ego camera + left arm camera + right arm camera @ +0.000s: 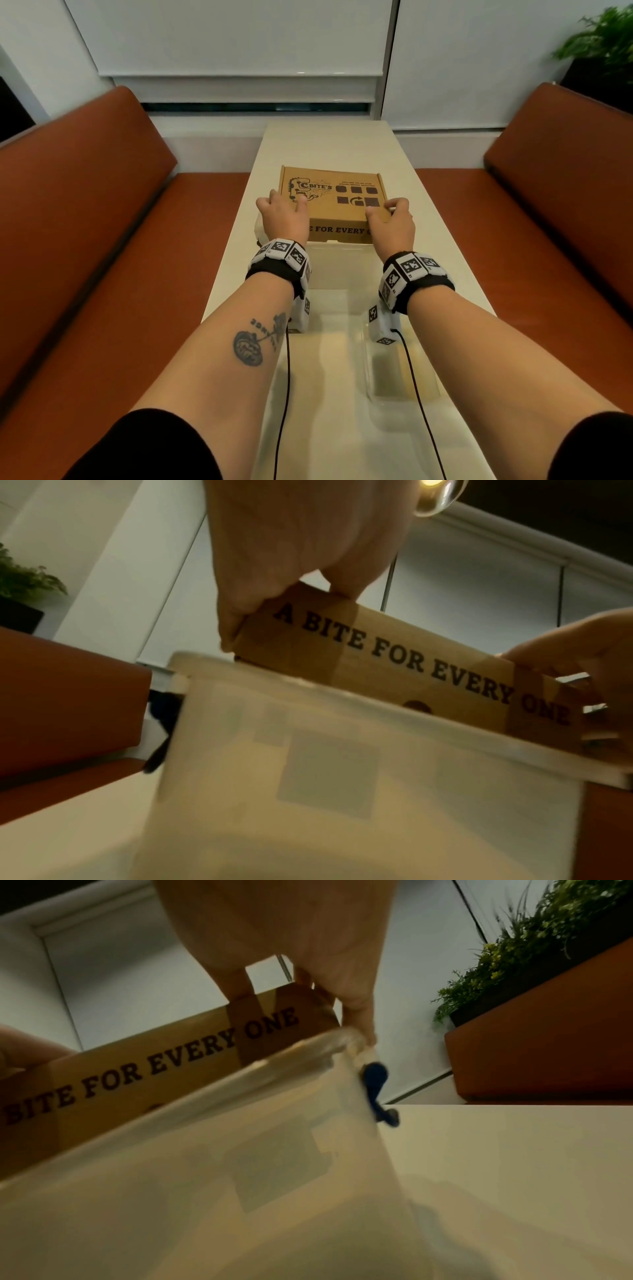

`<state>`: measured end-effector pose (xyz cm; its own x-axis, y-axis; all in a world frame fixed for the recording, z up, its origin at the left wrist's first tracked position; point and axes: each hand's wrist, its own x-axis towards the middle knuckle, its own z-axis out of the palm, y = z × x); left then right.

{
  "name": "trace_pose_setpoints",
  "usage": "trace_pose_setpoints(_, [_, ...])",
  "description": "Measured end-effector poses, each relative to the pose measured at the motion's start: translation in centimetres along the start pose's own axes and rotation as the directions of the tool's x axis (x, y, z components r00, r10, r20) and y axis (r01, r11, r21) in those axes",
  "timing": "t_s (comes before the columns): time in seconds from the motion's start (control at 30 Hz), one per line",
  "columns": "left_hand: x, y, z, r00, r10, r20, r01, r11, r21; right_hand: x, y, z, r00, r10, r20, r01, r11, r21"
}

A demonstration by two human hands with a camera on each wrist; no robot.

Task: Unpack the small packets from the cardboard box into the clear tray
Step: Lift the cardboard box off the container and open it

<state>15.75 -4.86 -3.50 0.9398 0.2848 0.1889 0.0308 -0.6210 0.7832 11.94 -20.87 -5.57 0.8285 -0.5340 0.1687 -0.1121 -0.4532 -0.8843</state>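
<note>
The cardboard box (334, 202), lid down, sits on the pale table (424, 219) just beyond the clear tray (342, 267), whose inside we see bare. Brown, it reads "A BITE FOR EVERY ONE" in front. Our left hand (282, 219) and right hand (392, 224) clamp curled fingers on its near corners.
</note>
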Motion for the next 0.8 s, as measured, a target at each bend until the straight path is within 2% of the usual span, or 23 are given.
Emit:
trace_pose_setpoints(0.27, [-0.6,1.0,-2.6,0.999,0.044,-0.019,-0.046,0.987,-0.152,-1.2,-2.4,-0.6,0.998,-0.057,-0.005,0.058,0.997,0.057])
trace_pose_setpoints(0.4, [-1.3,0.6,-4.7,0.999,0.029,-0.038,-0.035,0.983,-0.182,-2.8,-3.1,-0.7,0.995,-0.097,0.036,0.097,0.995,0.004])
trace_pose_setpoints(0.57, [-3.7,-1.6,-7.4,0.999,-0.002,-0.047,-0.006,0.986,-0.169,-6.6,-3.3,-0.6,0.986,-0.139,0.09,0.138,0.99,0.023])
trace_pose_setpoints(0.8, [-8.9,-5.8,-9.2,0.997,-0.047,-0.063,0.038,0.989,-0.141,-12.4,-2.7,-1.3,0.98,-0.133,0.149,0.132,0.991,0.012])
